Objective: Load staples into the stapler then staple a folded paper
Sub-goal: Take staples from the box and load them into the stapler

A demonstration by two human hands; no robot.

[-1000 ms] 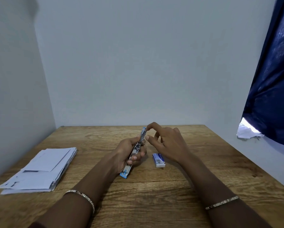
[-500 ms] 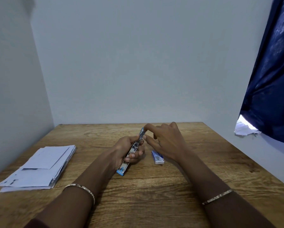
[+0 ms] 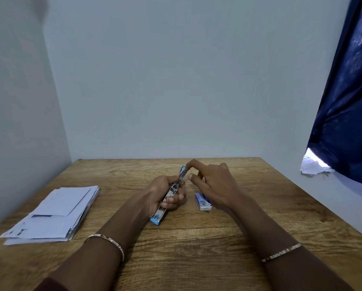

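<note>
A slim blue and silver stapler [image 3: 171, 191] is held lengthwise above the wooden table [image 3: 196, 248], its near end pointing at me. My left hand [image 3: 165, 192] is wrapped around its middle. My right hand [image 3: 211, 182] hovers at the stapler's far end, forefinger tip touching the top of it, thumb just below. Whether a staple strip is between those fingers is too small to tell. A small blue and white staple box [image 3: 203, 202] lies on the table under my right hand. A stack of folded white papers [image 3: 54, 215] lies at the left.
Plain walls close in the table at the left and back. A dark blue curtain [image 3: 347, 101] hangs at the right, with a crumpled white paper [image 3: 314, 166] at its lower edge.
The hands stay together at the stapler; the right forefinger has shifted slightly on its far tip. The view has tilted a little, nothing else has moved.
</note>
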